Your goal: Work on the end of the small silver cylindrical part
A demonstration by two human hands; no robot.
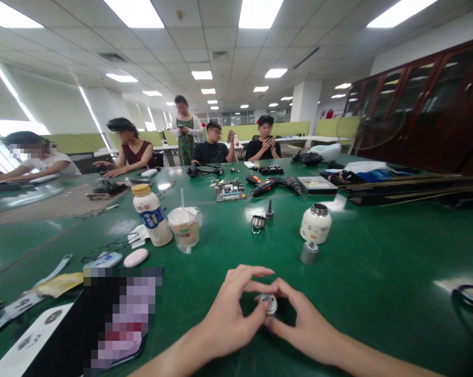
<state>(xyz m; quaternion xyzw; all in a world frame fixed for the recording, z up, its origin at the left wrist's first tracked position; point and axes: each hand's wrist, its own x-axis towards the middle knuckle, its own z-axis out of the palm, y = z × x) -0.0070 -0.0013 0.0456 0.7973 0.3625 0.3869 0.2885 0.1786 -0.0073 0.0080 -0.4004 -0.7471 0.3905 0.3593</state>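
Just above the green tabletop, a small round grey part [269, 301] with little holes in its face sits between my two hands. My left hand [232, 311] grips it from the left, the thumb pressing on its face and the fingers curved over. From the right, my right hand [309, 324] pinches its edge with thumb and index finger. Beyond the hands, a cream flask [315, 226] with cartoon faces stands uncapped, and a grey cylindrical cap [309, 255] is in front of it. Farther off are a small metal cup-like piece [257, 224] with a ring and a dark stepped part [269, 211].
On the left stand a milk-drink bottle [152, 217] and a plastic cup [184, 230] with a straw, behind a phone [130, 314]. A circuit board [231, 190] and power drills [263, 187] lie farther back. Several people are around the green table [378, 293].
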